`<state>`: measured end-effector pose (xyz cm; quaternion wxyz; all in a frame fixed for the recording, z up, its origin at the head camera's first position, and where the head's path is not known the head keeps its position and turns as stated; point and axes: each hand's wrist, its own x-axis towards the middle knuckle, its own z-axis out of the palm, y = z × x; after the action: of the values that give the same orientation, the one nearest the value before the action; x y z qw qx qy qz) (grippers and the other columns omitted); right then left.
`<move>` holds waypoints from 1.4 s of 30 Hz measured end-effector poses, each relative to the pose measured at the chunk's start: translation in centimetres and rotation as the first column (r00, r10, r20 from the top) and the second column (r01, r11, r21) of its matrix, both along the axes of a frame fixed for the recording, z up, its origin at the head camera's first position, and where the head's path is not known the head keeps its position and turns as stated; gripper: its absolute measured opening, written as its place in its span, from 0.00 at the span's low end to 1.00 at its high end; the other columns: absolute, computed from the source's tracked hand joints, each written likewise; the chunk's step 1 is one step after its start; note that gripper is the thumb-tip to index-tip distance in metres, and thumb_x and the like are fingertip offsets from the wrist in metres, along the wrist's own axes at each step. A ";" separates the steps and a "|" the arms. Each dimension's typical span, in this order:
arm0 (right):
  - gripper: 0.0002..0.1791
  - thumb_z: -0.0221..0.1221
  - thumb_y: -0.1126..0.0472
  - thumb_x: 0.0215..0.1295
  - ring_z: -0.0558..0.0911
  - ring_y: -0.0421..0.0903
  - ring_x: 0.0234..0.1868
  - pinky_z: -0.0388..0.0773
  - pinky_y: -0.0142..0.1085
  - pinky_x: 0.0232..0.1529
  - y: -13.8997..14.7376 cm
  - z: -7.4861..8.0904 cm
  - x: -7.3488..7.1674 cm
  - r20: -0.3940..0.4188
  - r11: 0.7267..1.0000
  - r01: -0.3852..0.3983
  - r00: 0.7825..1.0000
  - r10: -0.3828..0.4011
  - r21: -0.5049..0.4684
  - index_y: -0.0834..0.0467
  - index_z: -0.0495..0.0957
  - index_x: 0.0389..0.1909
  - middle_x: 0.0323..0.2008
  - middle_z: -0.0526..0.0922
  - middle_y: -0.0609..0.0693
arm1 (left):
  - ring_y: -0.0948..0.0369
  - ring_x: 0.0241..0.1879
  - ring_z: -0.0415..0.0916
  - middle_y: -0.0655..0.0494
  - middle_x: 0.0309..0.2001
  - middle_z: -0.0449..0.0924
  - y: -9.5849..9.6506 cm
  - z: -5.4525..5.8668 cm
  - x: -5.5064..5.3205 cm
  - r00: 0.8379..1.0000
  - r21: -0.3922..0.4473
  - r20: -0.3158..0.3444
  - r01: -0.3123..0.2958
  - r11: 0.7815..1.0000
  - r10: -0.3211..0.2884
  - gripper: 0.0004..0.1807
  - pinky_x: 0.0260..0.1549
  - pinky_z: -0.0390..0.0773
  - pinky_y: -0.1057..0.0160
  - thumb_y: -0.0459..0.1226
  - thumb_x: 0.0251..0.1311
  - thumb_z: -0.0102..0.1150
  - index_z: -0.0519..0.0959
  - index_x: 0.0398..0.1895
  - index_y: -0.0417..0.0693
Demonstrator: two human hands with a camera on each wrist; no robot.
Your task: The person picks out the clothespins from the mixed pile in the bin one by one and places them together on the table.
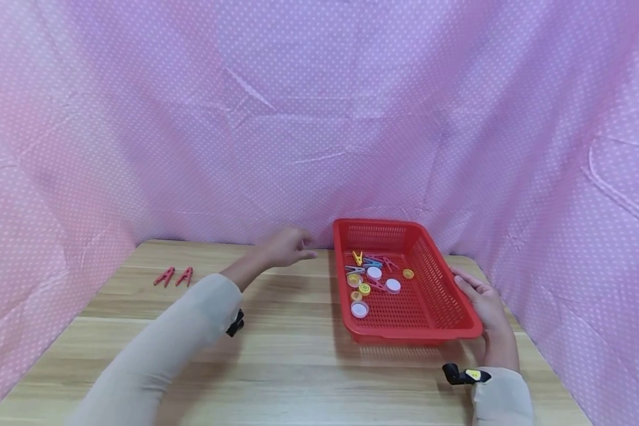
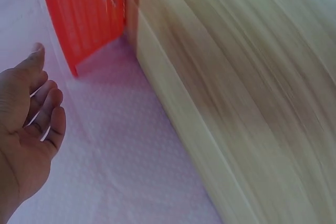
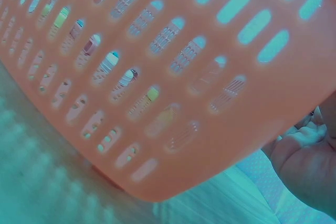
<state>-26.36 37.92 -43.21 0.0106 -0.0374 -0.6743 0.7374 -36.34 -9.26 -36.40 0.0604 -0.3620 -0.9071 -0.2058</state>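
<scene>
A red plastic basket (image 1: 412,338) with slotted walls is on the right of the table in the head view. My right hand (image 1: 487,305) grips its right rim, thumb over the edge; in the right wrist view the slotted wall hides part of the fingers. Inside lie a yellow clothespin (image 1: 357,258), blue clothespin (image 1: 373,263), pink clothespins (image 1: 389,264), and several white caps (image 1: 393,286) and yellow caps (image 1: 364,289), mostly toward the left side. Left of the basket, my left hand (image 1: 290,247) hovers with nothing in it, fingers loosely bent in the left wrist view.
Two red clothespins (image 1: 165,276) lie side by side at the left of the wooden table (image 1: 293,367). Pink dotted cloth (image 1: 298,136) hangs behind and at both sides of it. A black strap device (image 1: 465,375) sits at the right wrist.
</scene>
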 end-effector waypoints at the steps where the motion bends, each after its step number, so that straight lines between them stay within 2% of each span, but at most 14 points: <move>1: 0.30 0.61 0.50 0.73 0.88 0.40 0.44 0.85 0.36 0.43 0.0 0.0 0.0 0.003 1.000 0.001 1.000 -0.001 0.002 0.50 0.70 0.74 0.45 0.88 0.37 | 0.61 0.33 0.80 0.54 0.33 0.85 0.7 0.0 0.0 1.000 0.001 -0.007 0.013 1.000 -0.013 0.14 0.37 0.81 0.59 0.44 0.65 0.69 0.85 0.42 0.41; 4: 0.32 0.62 0.49 0.73 0.88 0.40 0.45 0.85 0.36 0.43 0.0 0.1 0.1 0.015 1.000 0.005 1.000 -0.005 0.016 0.49 0.69 0.75 0.45 0.88 0.37 | 0.63 0.32 0.78 0.55 0.33 0.85 2.7 0.1 0.1 0.998 0.015 -0.007 0.059 0.998 -0.059 0.13 0.35 0.80 0.62 0.44 0.65 0.69 0.85 0.40 0.42; 7: 0.32 0.62 0.48 0.72 0.88 0.40 0.44 0.85 0.36 0.43 0.0 0.2 0.1 0.026 1.000 0.006 1.000 -0.007 0.027 0.47 0.70 0.74 0.45 0.88 0.37 | 0.61 0.38 0.80 0.54 0.39 0.85 4.5 0.2 0.3 0.996 0.018 -0.010 0.086 0.996 -0.086 0.14 0.39 0.80 0.63 0.44 0.65 0.70 0.86 0.46 0.43; 10: 0.33 0.62 0.47 0.71 0.88 0.40 0.44 0.85 0.36 0.43 0.0 0.3 0.1 0.036 0.999 0.007 0.999 -0.008 0.034 0.47 0.69 0.75 0.45 0.88 0.37 | 0.57 0.42 0.80 0.52 0.43 0.84 6.2 0.4 0.5 0.996 -0.005 -0.008 0.092 0.996 -0.092 0.16 0.43 0.80 0.61 0.44 0.65 0.69 0.86 0.48 0.43; 14: 0.36 0.62 0.46 0.72 0.88 0.40 0.44 0.85 0.36 0.43 0.0 0.3 0.1 0.038 0.999 0.003 0.999 -0.005 0.045 0.51 0.65 0.77 0.44 0.88 0.37 | 0.58 0.49 0.80 0.56 0.47 0.83 8.2 0.4 0.6 0.997 -0.060 0.014 0.077 0.995 -0.077 0.17 0.50 0.79 0.60 0.46 0.66 0.68 0.86 0.52 0.48; 17: 0.32 0.62 0.48 0.73 0.88 0.40 0.43 0.85 0.35 0.43 0.0 0.2 0.0 0.024 0.999 0.000 1.000 -0.001 0.035 0.49 0.69 0.75 0.44 0.88 0.37 | 0.59 0.51 0.79 0.58 0.48 0.83 9.6 0.2 0.6 0.997 -0.095 0.025 0.079 0.992 -0.077 0.17 0.53 0.79 0.61 0.47 0.66 0.68 0.86 0.52 0.50; 21: 0.19 0.60 0.53 0.75 0.88 0.39 0.43 0.85 0.34 0.42 -0.2 0.0 -0.1 -0.020 1.000 -0.014 1.000 0.014 0.003 0.40 0.81 0.63 0.44 0.89 0.39 | 0.58 0.53 0.80 0.56 0.50 0.83 11.3 -0.2 0.6 0.995 -0.113 0.059 0.092 0.989 -0.086 0.19 0.53 0.79 0.61 0.47 0.65 0.69 0.85 0.54 0.49; 23: 0.17 0.59 0.54 0.76 0.88 0.39 0.43 0.85 0.34 0.42 -0.2 -0.1 -0.1 -0.035 1.000 -0.022 0.999 0.022 -0.005 0.40 0.82 0.62 0.44 0.89 0.39 | 0.59 0.52 0.80 0.56 0.50 0.83 12.1 -0.4 0.5 0.993 -0.125 0.081 0.092 0.988 -0.083 0.20 0.52 0.79 0.62 0.48 0.66 0.68 0.84 0.56 0.50; 30: 0.28 0.59 0.53 0.76 0.88 0.40 0.43 0.85 0.34 0.42 0.0 -0.1 -0.1 -0.024 1.000 -0.016 1.000 0.016 0.003 0.51 0.70 0.74 0.44 0.89 0.39 | 0.60 0.50 0.79 0.56 0.50 0.83 14.2 -1.5 -0.1 0.987 -0.142 0.124 0.124 0.982 -0.107 0.21 0.50 0.79 0.64 0.47 0.66 0.68 0.84 0.58 0.50; 37: 0.28 0.60 0.51 0.75 0.88 0.40 0.43 0.85 0.35 0.43 0.2 0.0 0.1 0.001 1.000 0.001 1.000 -0.001 0.019 0.49 0.71 0.73 0.44 0.88 0.38 | 0.63 0.46 0.77 0.55 0.50 0.84 15.5 -2.4 -0.6 0.970 -0.189 0.220 0.145 0.971 -0.102 0.23 0.48 0.80 0.64 0.46 0.63 0.71 0.83 0.60 0.52; 42: 0.36 0.61 0.47 0.73 0.88 0.40 0.44 0.85 0.36 0.43 0.0 0.1 0.3 0.031 0.998 0.012 0.999 -0.014 0.069 0.53 0.64 0.77 0.44 0.87 0.37 | 0.63 0.48 0.77 0.58 0.51 0.83 16.1 -2.5 -0.7 0.963 -0.239 0.255 0.147 0.960 -0.084 0.23 0.50 0.80 0.63 0.45 0.63 0.71 0.83 0.61 0.55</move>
<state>-26.10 37.95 -43.09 0.0063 -0.0528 -0.6992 0.7129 -36.99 6.88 -38.89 -0.1100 -0.3917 -0.9038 -0.1328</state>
